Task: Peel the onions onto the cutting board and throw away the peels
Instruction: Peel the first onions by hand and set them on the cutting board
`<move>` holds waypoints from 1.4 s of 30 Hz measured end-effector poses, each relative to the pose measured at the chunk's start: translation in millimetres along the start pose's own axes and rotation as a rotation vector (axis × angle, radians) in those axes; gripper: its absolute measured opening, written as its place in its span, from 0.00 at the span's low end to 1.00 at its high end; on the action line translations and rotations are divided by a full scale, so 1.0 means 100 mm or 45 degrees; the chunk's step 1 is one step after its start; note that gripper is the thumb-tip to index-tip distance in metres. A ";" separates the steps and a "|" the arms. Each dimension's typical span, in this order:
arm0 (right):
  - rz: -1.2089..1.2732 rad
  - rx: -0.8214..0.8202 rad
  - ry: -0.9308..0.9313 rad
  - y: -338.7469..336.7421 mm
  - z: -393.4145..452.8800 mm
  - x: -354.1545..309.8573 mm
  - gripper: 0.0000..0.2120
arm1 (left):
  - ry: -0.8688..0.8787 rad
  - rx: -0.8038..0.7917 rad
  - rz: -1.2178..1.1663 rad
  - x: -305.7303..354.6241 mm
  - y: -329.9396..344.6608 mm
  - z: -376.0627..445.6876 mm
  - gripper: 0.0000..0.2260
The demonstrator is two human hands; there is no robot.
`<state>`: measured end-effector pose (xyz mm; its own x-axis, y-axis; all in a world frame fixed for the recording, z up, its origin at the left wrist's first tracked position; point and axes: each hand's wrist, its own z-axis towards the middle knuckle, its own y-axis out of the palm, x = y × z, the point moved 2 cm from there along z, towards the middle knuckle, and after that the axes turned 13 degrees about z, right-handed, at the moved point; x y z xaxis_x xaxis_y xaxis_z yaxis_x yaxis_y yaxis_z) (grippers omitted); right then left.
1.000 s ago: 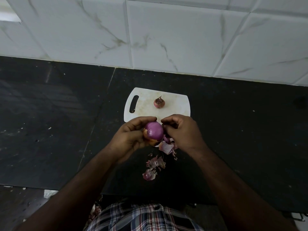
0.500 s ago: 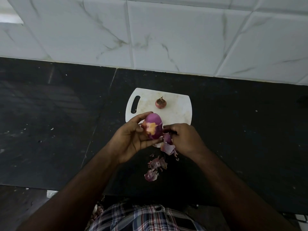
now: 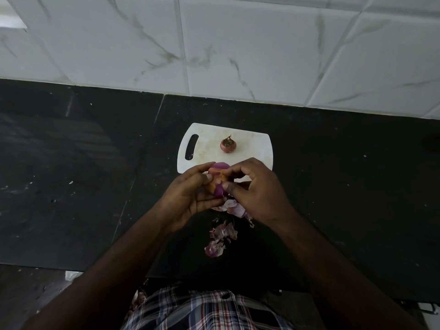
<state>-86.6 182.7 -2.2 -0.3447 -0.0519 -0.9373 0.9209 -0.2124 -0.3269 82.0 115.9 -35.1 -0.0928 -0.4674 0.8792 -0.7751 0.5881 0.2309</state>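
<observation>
Nearest me, below the cutting board (image 3: 250, 141) and closest to my checked shirt (image 3: 209, 310), a loose heap of purple onion peels (image 3: 220, 236) lies on the black counter (image 3: 71, 186), trailing from a curled scrap at the near end up to a paler, wider piece that sits just under my hands. None of these peels is on the board; they all lie on the counter on its near side.

Above them my left hand (image 3: 190, 196) cradles the onion I am peeling (image 3: 217, 179), fingers wrapped around its left side and underneath, thumb pressed on top. The onion sits between both hands, over the near edge of the cutting board, mostly shiny purple with an orange-brown patch of skin on its upper face. My right hand (image 3: 257, 189) closes in from the right, thumb against the onion's lower right and fingertips curled down onto the orange patch, pinching at the skin there. Both hands are touching the onion and almost touching each other.

Farther out, the white cutting board lies with its handle slot to the left. A second onion (image 3: 228, 145), small and unpeeled, stands near the board's middle, well clear of my hands.

Beyond the board the counter runs back to a white marble-veined tiled wall (image 3: 238, 44)
</observation>
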 end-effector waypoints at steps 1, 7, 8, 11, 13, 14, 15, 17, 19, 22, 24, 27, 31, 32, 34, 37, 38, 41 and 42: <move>-0.018 0.033 0.046 -0.01 0.00 0.00 0.08 | 0.016 0.010 0.005 0.00 0.00 0.00 0.19; 0.226 0.182 0.385 -0.05 0.07 0.10 0.08 | 0.081 0.087 -0.029 -0.01 0.05 -0.02 0.28; 0.292 0.178 0.425 -0.06 0.07 0.13 0.09 | 0.089 0.088 -0.026 -0.01 0.05 -0.02 0.28; 0.377 0.162 0.460 -0.06 0.07 0.14 0.13 | 0.103 0.090 -0.005 0.01 0.05 -0.02 0.33; 0.359 0.175 0.431 -0.05 0.06 0.13 0.12 | 0.114 0.080 0.009 0.02 0.05 -0.02 0.34; 0.367 0.187 0.429 -0.05 0.05 0.13 0.11 | 0.115 0.073 0.015 0.03 0.05 -0.02 0.34; 0.387 0.198 0.434 -0.05 0.05 0.13 0.10 | 0.111 0.070 0.017 0.03 0.05 -0.02 0.34; 0.397 0.201 0.434 -0.06 0.05 0.14 0.09 | 0.101 0.073 0.013 0.04 0.04 -0.03 0.34; 0.431 0.206 0.435 -0.06 0.05 0.14 0.08 | 0.106 0.074 -0.017 0.04 0.05 -0.04 0.32; 0.550 0.233 0.465 -0.05 0.04 0.17 0.07 | 0.119 0.084 -0.048 0.04 0.06 -0.06 0.32; 0.499 0.211 0.445 -0.02 0.03 0.17 0.06 | 0.116 0.095 -0.017 0.04 0.07 -0.06 0.34; 0.419 0.228 0.413 0.01 0.01 0.16 0.12 | 0.125 0.099 0.035 0.04 0.07 -0.06 0.33; 0.434 0.250 0.390 -0.02 0.01 0.19 0.08 | 0.135 0.097 0.021 0.03 0.06 -0.07 0.32; 0.454 0.255 0.384 -0.02 0.01 0.20 0.08 | 0.127 0.098 0.012 0.04 0.06 -0.08 0.33; 0.481 0.258 0.352 -0.03 0.00 0.18 0.11 | 0.114 0.107 0.002 0.04 0.07 -0.09 0.33; 0.327 0.167 0.175 -0.05 -0.02 0.10 0.15 | 0.117 0.119 0.006 0.06 0.09 -0.10 0.28; 0.276 0.109 0.119 -0.06 -0.03 0.07 0.16 | 0.117 0.121 0.020 0.06 0.09 -0.11 0.28; 0.189 -0.020 0.007 -0.06 -0.05 0.01 0.17 | 0.110 0.135 0.036 0.04 0.10 -0.10 0.26; 0.173 -0.039 -0.011 -0.06 -0.05 0.00 0.17 | 0.105 0.140 0.032 0.03 0.10 -0.10 0.26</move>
<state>-91.1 188.4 -0.9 -0.2182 -0.0866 -0.9721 0.9642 -0.1727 -0.2011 80.3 126.6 -25.9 -0.0650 -0.3947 0.9165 -0.8375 0.5210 0.1650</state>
